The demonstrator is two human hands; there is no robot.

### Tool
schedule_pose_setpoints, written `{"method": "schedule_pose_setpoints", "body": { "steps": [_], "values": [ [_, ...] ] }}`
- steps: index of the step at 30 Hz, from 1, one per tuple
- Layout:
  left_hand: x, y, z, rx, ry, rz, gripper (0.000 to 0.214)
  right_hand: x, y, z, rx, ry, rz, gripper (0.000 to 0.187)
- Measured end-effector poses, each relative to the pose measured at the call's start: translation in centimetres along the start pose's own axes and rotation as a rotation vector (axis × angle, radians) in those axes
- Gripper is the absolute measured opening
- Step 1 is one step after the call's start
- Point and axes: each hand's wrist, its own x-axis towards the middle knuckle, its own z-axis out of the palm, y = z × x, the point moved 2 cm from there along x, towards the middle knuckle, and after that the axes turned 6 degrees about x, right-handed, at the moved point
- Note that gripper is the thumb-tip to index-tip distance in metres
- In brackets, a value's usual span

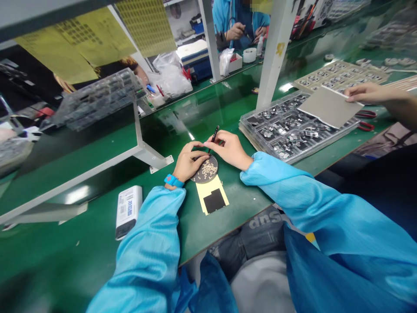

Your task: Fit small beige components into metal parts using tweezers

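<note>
My right hand (230,148) is closed on slim black tweezers (215,133), held like a pen with the tip pointing down. My left hand (189,161) curls in from the other side, fingertips meeting those of my right hand. Its thumb lies over the far rim of a round dark dish (194,177); whatever sits between its fingers is hidden. Many small beige pieces (208,169) are scattered in the dish. Under its near edge lies a yellow card (200,194) bearing a black square (215,201).
Left is a white-and-grey box (129,211). A clear compartment tray (286,157) of small metal parts stands right, where another person's hand (368,93) holds a grey sheet (330,106). Metal posts (270,61) rise from the bench; another person (239,30) works behind.
</note>
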Motion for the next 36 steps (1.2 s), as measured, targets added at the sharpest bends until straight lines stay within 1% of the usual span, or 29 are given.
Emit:
{"method": "schedule_pose_setpoints", "body": {
  "steps": [5, 12, 17, 23, 30, 36],
  "values": [
    [0.01, 0.05, -0.08, -0.004, 0.041, -0.007, 0.015, 0.03, -0.32, -0.07, -0.009, -0.001, 0.006, 0.022],
    [0.12, 0.21, -0.23, -0.006, 0.083, 0.005, 0.014, 0.13, -0.32, -0.22, -0.005, 0.016, -0.024, 0.013],
    [0.13, 0.15, -0.15, -0.014, 0.079, -0.008, 0.016, 0.13, -0.44, -0.26, -0.036, 0.013, -0.035, 0.01],
    [0.16, -0.07, -0.04, -0.045, 0.088, -0.023, 0.019, 0.07, -0.31, -0.21, -0.028, 0.019, -0.039, 0.011],
    [0.23, 0.2, -0.21, -0.025, 0.102, -0.029, 0.019, 0.05, -0.4, -0.17, -0.021, 0.015, -0.044, 0.012],
    [0.25, 0.78, -0.22, 0.058, 0.121, -0.001, 0.008, 0.04, -0.52, -0.2, -0.018, 0.017, -0.046, 0.013]
  ]
}}
